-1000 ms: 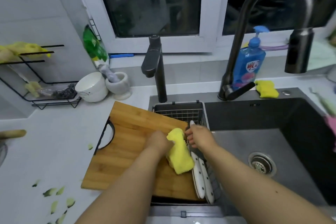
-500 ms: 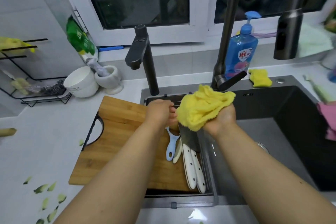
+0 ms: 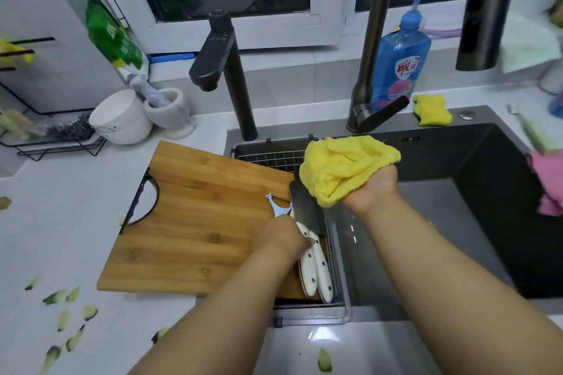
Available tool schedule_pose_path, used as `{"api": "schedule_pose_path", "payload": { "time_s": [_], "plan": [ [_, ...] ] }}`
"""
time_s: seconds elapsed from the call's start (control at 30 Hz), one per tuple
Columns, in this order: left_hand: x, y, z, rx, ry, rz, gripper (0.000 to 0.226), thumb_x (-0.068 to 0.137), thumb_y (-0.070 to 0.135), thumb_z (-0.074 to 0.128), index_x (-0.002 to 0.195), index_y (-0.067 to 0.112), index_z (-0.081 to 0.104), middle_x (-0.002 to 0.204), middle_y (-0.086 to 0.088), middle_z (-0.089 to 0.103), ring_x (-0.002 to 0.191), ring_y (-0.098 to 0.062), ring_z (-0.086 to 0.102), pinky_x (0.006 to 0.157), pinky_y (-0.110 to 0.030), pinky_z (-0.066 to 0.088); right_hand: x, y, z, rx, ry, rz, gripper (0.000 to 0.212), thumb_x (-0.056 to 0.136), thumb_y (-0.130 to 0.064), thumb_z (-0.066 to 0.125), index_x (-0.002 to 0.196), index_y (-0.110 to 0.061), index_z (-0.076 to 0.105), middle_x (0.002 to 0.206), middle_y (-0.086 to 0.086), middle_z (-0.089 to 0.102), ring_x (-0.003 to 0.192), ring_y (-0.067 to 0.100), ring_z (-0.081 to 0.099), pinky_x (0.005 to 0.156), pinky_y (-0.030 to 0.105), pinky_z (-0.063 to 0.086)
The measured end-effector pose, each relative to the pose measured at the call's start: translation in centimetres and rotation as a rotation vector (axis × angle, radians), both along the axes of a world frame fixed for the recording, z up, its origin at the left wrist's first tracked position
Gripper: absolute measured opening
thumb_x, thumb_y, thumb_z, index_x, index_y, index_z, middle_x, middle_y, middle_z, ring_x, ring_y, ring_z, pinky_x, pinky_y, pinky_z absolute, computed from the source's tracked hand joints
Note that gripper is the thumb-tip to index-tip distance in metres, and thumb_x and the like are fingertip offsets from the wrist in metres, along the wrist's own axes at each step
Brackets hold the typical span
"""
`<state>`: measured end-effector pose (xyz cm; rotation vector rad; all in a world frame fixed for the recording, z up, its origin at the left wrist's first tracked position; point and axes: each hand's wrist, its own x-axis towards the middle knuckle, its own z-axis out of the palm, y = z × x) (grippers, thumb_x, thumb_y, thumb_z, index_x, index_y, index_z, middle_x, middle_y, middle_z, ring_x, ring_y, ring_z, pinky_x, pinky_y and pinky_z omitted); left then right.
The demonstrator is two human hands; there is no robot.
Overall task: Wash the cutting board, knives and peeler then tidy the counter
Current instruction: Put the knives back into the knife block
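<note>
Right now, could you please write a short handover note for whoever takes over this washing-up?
Left hand: reaching down onto the knives and peeler; its grip is hidden.
Right hand: holds the yellow cloth bunched above the sink.
Cutting board: lies partly on the counter, partly over the sink rack.
Done: no washing evident.
Left: wash everything, clear the green peelings.

The cutting board (image 3: 195, 216) is matt, banded wood. At its three o'clock, a fluffy yellow cloth (image 3: 344, 167); at five, glossy white knife handles (image 3: 316, 271), probably plastic. The sink (image 3: 475, 222) looks brushed dark metal.
</note>
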<state>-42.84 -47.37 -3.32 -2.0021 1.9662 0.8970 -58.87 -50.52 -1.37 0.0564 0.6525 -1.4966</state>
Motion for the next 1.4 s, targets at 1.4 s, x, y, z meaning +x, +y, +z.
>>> {"api": "schedule_pose_path", "payload": {
  "time_s": [1.4],
  "plan": [
    [6.7,3.9,12.6,-0.071,0.904,0.293,0.021,0.098,0.030,0.050,0.088,0.012,0.052,0.067,-0.007,0.061,0.041,-0.017,0.045,0.036,-0.021,0.034,5.8,-1.9,2.7,-0.164,1.732,0.107,0.049,0.102,-0.041,0.024,0.150,-0.034,0.018,0.156,-0.002,0.020,0.144,0.018,0.014,0.115,0.033,0.013]
  ]
}}
